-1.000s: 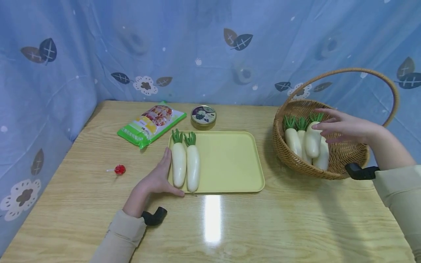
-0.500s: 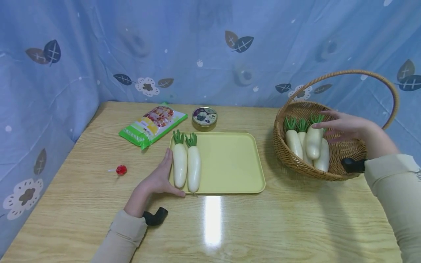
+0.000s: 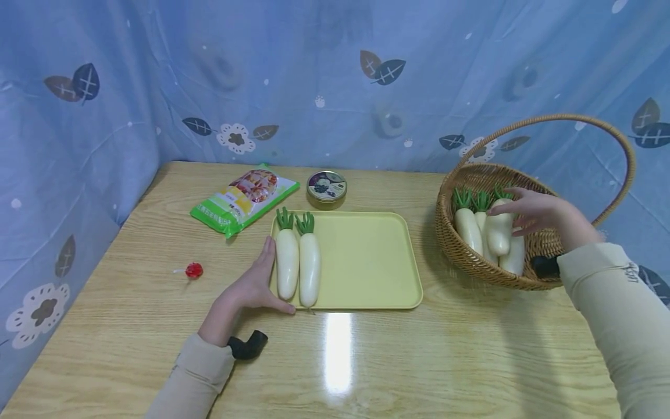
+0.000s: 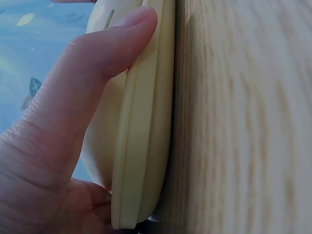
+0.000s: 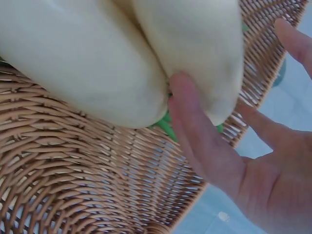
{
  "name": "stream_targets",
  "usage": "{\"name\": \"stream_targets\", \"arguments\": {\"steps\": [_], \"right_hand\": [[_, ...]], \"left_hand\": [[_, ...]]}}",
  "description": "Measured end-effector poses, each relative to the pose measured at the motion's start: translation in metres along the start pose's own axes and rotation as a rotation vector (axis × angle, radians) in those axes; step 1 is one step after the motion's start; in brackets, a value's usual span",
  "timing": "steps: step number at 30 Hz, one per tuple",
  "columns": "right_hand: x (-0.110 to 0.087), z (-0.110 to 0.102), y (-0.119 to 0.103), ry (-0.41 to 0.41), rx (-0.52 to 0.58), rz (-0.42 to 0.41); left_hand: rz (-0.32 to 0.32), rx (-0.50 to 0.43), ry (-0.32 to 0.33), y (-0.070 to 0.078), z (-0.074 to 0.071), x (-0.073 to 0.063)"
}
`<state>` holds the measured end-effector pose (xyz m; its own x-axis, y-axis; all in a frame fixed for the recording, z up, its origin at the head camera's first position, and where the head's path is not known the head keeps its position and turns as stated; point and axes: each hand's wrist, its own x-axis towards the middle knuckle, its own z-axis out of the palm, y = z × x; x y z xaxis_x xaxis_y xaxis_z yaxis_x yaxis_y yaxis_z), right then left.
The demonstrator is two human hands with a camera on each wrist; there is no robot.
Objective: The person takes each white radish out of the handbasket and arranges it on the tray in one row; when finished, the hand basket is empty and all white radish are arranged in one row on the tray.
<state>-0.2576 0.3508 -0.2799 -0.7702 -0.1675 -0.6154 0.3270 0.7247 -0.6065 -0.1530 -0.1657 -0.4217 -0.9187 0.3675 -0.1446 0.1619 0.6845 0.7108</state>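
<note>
My left hand (image 3: 252,286) holds the near left corner of a yellow tray (image 3: 366,259); its fingers lie along the left side. In the left wrist view, the thumb (image 4: 114,44) rests on the rim. Two white radishes with green tops, a left one (image 3: 287,265) and a right one (image 3: 310,270), lie side by side on the tray. My right hand (image 3: 541,212) is over the wicker basket (image 3: 460,265), its fingers spread about the uppermost white radish (image 3: 499,230). In the right wrist view, one fingertip (image 5: 184,87) appears to touch a radish.
Several radishes lie in the basket, under its tall arched handle (image 3: 565,116). Behind the tray are a green-and-white food packet (image 3: 246,198) and a round tin (image 3: 327,187). A red lollipop (image 3: 193,270) lies at the left. A blue patterned cloth (image 3: 324,70) hangs behind the table.
My right hand has moved left and slightly down, bringing its fingers closer around the top radish in the basket. The left hand stays at the tray corner. The view has shifted slightly.
</note>
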Motion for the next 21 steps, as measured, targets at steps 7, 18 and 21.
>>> {"name": "stream_targets", "arguments": {"steps": [7, 18, 21], "right_hand": [[0.007, 0.004, 0.009, -0.026, 0.008, 0.020], [0.013, 0.008, 0.009, 0.047, -0.045, 0.039], [0.012, 0.009, 0.010, 0.062, -0.039, 0.040]], "left_hand": [[-0.008, -0.001, -0.009, 0.000, 0.000, 0.000], [-0.014, -0.009, -0.004, 0.002, -0.002, -0.002], [-0.010, -0.011, -0.006, 0.003, -0.001, -0.001]]}}
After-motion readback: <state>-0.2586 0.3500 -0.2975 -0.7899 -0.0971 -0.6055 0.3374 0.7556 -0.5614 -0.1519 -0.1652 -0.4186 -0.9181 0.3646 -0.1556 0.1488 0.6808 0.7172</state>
